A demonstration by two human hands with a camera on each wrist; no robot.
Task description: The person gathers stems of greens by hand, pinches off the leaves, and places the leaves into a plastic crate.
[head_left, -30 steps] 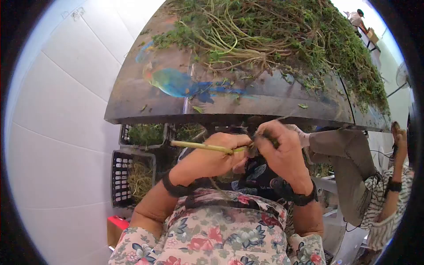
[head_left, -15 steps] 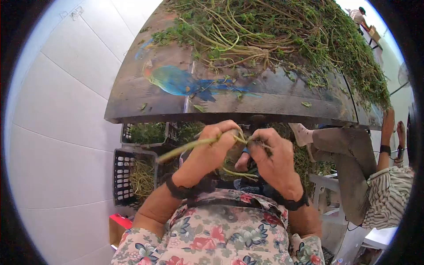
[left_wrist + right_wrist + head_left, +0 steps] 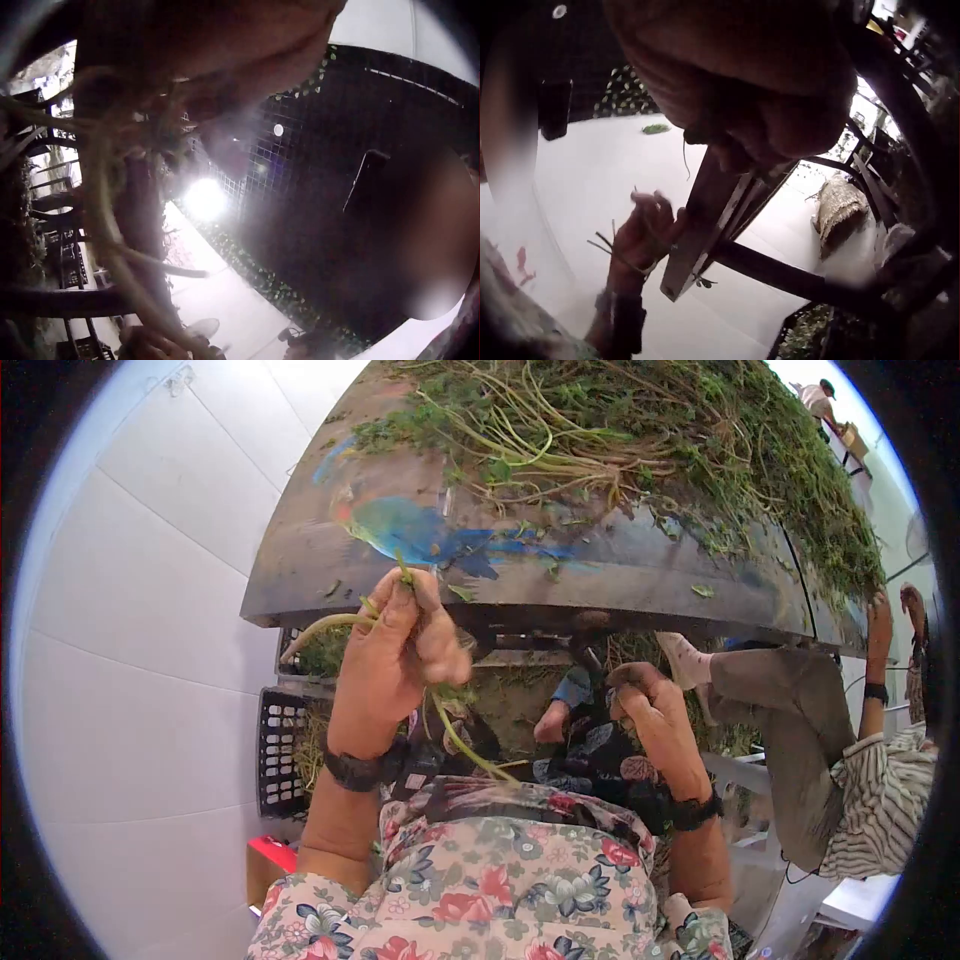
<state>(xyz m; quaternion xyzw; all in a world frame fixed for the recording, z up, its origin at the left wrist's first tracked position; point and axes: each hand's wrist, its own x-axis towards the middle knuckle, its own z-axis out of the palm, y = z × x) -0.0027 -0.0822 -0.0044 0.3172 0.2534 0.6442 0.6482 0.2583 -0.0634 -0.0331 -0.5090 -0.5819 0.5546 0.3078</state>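
Note:
My left hand (image 3: 385, 650) is raised near the table's front edge and pinches a few green plant stems (image 3: 458, 735) between thumb and fingers. A thick pale stem end sticks out to the left, while a thinner stem hangs down toward the lap. Close up in the left wrist view, a curved stem (image 3: 101, 217) crosses below the fingers. My right hand (image 3: 660, 725) is apart from the stems, over the lap on the right, with its fingers curled in. A small dark plant scrap (image 3: 695, 138) with a thin strand pokes out from its fingertips in the right wrist view.
A large heap of leafy stems (image 3: 680, 450) covers the back of the painted table (image 3: 330, 575). Below it on the left, a black crate (image 3: 280, 750) holds cut stems. Another person's bent leg (image 3: 800, 750) is close on the right.
Both hands were together at the stems; now they are apart. My left hand has moved up and left with the stems, and the right has drawn slightly right.

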